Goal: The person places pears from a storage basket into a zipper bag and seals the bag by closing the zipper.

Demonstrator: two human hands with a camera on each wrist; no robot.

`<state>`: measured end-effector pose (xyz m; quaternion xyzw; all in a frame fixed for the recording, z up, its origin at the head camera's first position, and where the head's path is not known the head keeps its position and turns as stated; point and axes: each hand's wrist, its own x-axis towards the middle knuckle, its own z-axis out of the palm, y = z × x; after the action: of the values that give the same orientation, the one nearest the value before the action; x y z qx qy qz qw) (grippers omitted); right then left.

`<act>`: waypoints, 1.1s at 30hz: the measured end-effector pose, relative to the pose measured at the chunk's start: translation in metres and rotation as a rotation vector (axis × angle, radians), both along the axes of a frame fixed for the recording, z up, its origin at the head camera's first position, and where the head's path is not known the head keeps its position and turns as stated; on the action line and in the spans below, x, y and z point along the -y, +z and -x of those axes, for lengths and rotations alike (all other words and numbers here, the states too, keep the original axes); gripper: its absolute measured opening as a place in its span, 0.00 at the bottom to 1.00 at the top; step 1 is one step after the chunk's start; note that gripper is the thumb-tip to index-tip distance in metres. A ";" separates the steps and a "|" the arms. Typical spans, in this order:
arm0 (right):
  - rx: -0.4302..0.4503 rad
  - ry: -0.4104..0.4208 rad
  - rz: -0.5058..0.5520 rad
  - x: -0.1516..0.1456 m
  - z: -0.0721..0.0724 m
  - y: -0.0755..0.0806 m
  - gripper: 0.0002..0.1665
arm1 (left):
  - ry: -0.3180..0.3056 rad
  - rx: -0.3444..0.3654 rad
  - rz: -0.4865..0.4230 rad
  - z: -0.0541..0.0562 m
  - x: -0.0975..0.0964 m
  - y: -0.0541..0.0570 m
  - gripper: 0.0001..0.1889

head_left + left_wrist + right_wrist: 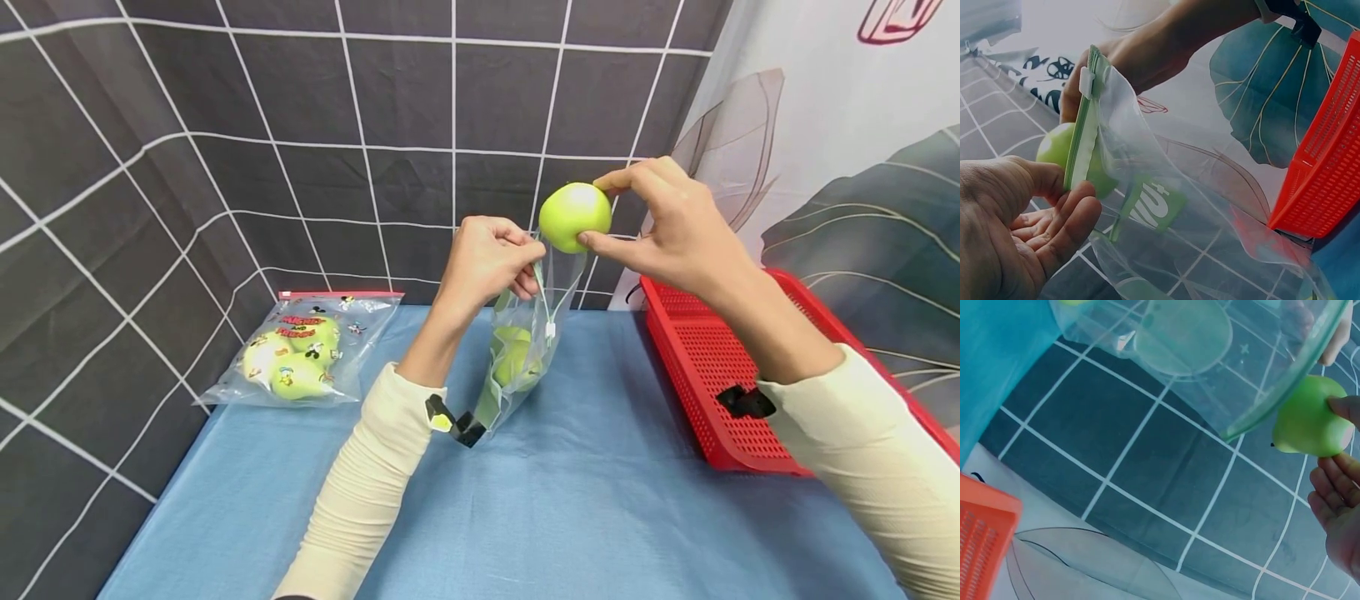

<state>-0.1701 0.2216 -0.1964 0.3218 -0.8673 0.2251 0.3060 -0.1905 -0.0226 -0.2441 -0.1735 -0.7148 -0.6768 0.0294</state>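
My right hand (667, 221) grips a green apple (575, 217) between thumb and fingers, held up at the mouth of a clear zip bag (558, 287). In the right wrist view the apple (1313, 419) overlaps the bag's green rim (1285, 403). My left hand (491, 258) pinches the bag's zip edge between thumb and fingers, and the bag hangs below it. A white slider (1087, 82) sits on the green zip strip in the left wrist view. Low inside the bag are green apples (516, 362), seen through the plastic.
At the left a second zip bag (367, 333) with a red seal and cartoon prints lies on the blue cloth (600, 500), several green fruits inside. A red plastic basket (705, 358) stands at the right, under my right forearm. A grey tiled backdrop (405, 100) rises behind.
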 end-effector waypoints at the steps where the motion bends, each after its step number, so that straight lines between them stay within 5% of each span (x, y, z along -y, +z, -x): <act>1: 0.004 0.000 0.000 0.000 0.000 -0.001 0.29 | 0.000 0.001 -0.001 0.000 0.000 0.000 0.05; 25: 0.010 0.038 -0.110 0.002 -0.002 -0.009 0.29 | 0.029 0.032 -0.009 -0.003 0.002 0.005 0.05; 33: -0.019 0.046 -0.072 0.005 -0.010 -0.024 0.19 | 0.048 0.027 -0.008 -0.003 0.002 0.005 0.06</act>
<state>-0.1596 0.2165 -0.2202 0.3546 -0.8643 0.1977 0.2970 -0.1876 -0.0249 -0.2389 -0.1470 -0.7164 -0.6810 0.0370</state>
